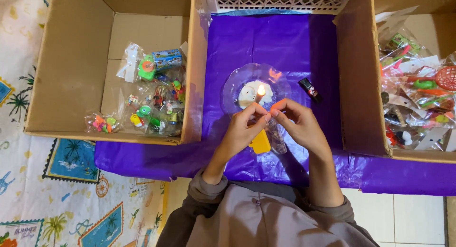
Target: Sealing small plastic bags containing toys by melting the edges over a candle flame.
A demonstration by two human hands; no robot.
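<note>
Purple plastic sheet (294, 43) between two toy-filled cardboard boxes, a candle burning at its middle

Left hand (242, 130) and right hand (299, 126) pinch a clear packet (266, 115) edge together, fingertips clamped, just beside the candle flame (261, 89) on its clear dish (232, 88), likely for heat; lighter (310, 89) lies nearby

A purple plastic sheet (266, 43) covers the middle of the frame. A printed mat with palm trees (42, 190) lies lower left, white floor tiles (403, 218) lower right, a lattice panel (280, 0) at top.
</note>
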